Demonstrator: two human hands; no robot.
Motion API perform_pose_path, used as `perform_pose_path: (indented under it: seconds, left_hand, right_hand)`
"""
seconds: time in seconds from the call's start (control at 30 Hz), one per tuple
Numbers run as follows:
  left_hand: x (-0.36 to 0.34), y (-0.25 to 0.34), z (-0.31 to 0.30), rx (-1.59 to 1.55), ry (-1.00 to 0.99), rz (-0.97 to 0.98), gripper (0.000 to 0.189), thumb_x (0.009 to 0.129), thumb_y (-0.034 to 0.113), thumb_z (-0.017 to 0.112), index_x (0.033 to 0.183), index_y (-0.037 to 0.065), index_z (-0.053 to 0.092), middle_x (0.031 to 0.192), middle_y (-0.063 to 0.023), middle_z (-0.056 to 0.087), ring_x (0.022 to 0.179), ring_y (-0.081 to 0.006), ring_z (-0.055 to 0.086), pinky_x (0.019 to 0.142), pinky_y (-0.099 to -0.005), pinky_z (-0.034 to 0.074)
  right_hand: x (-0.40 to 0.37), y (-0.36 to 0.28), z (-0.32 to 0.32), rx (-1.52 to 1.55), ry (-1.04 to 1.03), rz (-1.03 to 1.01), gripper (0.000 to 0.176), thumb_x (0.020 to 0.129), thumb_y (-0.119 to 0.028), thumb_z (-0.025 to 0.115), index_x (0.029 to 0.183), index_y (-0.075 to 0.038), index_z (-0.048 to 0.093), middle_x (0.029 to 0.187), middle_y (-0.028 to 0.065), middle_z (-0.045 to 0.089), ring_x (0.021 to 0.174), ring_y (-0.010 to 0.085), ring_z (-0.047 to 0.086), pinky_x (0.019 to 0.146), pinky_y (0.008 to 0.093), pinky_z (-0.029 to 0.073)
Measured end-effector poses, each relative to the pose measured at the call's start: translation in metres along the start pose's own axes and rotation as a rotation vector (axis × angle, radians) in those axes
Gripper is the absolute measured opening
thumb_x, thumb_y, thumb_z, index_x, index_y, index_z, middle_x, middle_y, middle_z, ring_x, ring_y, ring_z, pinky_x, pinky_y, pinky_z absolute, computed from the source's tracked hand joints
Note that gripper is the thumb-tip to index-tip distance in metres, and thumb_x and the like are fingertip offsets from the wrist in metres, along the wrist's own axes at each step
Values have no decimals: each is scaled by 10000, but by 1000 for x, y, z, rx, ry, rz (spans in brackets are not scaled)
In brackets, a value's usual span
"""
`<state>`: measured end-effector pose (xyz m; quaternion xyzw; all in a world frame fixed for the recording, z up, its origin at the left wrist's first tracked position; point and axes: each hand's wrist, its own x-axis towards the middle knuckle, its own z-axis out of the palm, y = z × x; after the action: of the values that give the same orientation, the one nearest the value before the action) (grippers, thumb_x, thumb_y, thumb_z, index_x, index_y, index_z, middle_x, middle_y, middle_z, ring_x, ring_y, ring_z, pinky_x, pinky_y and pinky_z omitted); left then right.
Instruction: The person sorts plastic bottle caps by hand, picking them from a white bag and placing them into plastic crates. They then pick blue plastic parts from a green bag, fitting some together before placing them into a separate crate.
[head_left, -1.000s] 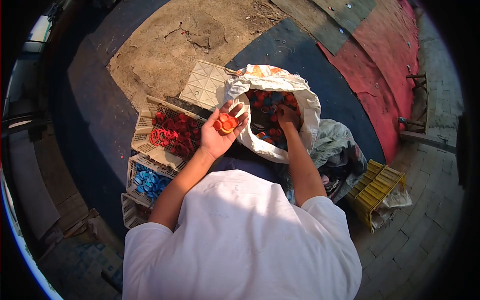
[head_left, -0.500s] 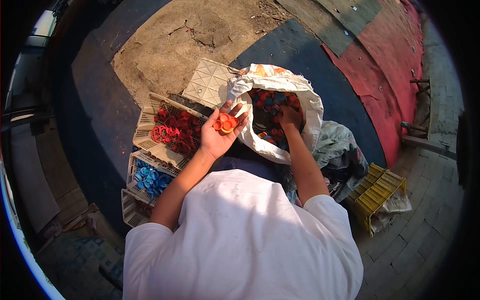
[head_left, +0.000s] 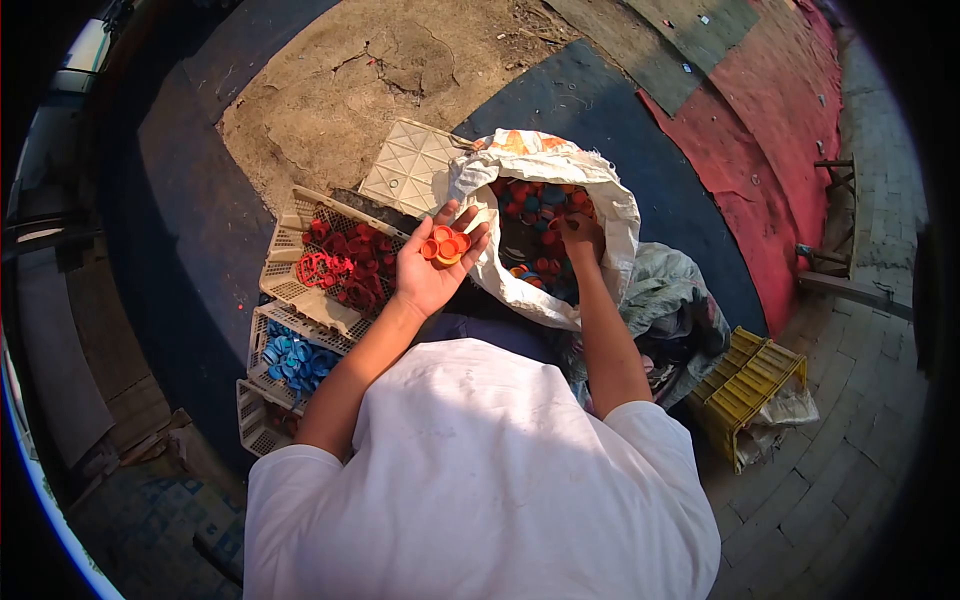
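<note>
While working inside sack, keep rim folded open and crates close at left. Hold left hand cupped, palm up, level under orange caps to prevent spillage. Pick singly with right hand, sunk among mixed caps; cannot tell its grip. Note lowest crate partly hidden behind arm.

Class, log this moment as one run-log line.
left hand: palm up, holding orange caps | right hand: inside white sack | beside: red caps, blue caps

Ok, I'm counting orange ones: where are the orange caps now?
Head view: the orange caps sit on the open left hand, between the red-cap crate and the white sack.
</note>
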<state>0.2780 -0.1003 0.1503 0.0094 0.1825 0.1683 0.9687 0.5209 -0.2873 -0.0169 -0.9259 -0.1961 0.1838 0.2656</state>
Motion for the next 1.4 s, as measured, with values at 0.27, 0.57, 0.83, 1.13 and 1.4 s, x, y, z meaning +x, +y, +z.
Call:
perform_pose_path:
  seconds: [0.27,0.57,0.83,1.13,1.4]
  left_hand:
    - [4,-1,0,-37,-12,-19,410,1075,347,422,1368,82,533,1420,-167,549,1346,-377,500,1160,-497,408]
    - [6,-5,6,-39,-38,-31,419,1061,334,439,1374,71,534,1459,-174,511,1394,-397,451,1176,-516,384]
    - [5,-12,7,-1,-69,-103,397,1044,315,473,1383,114,529,1529,-144,453,1404,-350,449,1193,-517,354]
    - [-2,-12,1,-1,20,-61,416,1051,281,462,1394,53,521,1479,-184,504,1387,-385,467,1179,-512,392]
    - [-8,-9,-1,-63,1,-55,387,1052,260,461,1372,56,536,1484,-192,500,1417,-421,424,1187,-527,379]
  right_hand:
    - [-15,-29,-31,783,-167,491,234,893,-299,713,957,-75,733,809,19,680,738,145,633,655,287,483]
    - [-69,-95,-67,1558,-494,311,225,977,-274,674,1029,-55,678,826,-10,640,640,83,556,563,230,398]
    - [-121,-175,-79,877,-211,-274,196,957,-176,710,1024,8,734,790,-4,660,658,61,555,579,228,432]
    - [-135,-168,-73,820,-4,-266,211,996,-126,639,1161,-6,692,807,-3,647,709,40,551,614,212,430]
    - [-40,-50,-18,92,-16,105,347,833,-297,763,1067,-41,747,1013,150,757,947,294,732,833,385,562]
